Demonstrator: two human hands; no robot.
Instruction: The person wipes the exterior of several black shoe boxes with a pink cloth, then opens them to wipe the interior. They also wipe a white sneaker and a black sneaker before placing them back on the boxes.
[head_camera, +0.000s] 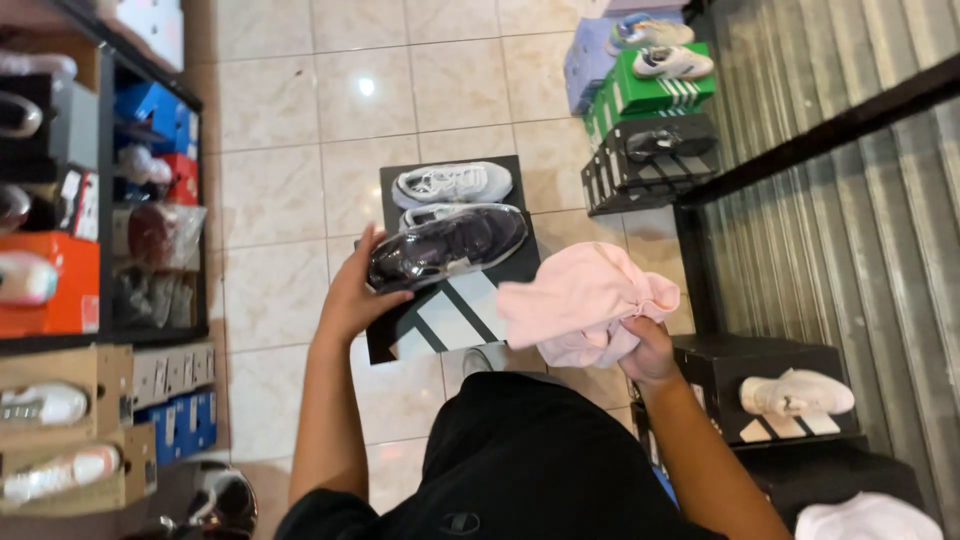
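My left hand (357, 292) grips a dark shoe wrapped in clear plastic (446, 245), holding it above a black shoebox with white stripes (455, 315). In my right hand (648, 350) is a bunched pink cloth (580, 300), held just to the right of the shoe. Beyond the held shoe, a white sneaker (451, 183) rests on a black box on the tiled floor.
Shelves at left (105, 200) hold shoeboxes and shoes. Stacked green, blue and black boxes with sneakers (650, 110) stand at the back right beside a metal shutter (850, 200). A black box carrying a pale pink sneaker (795, 392) sits at my right.
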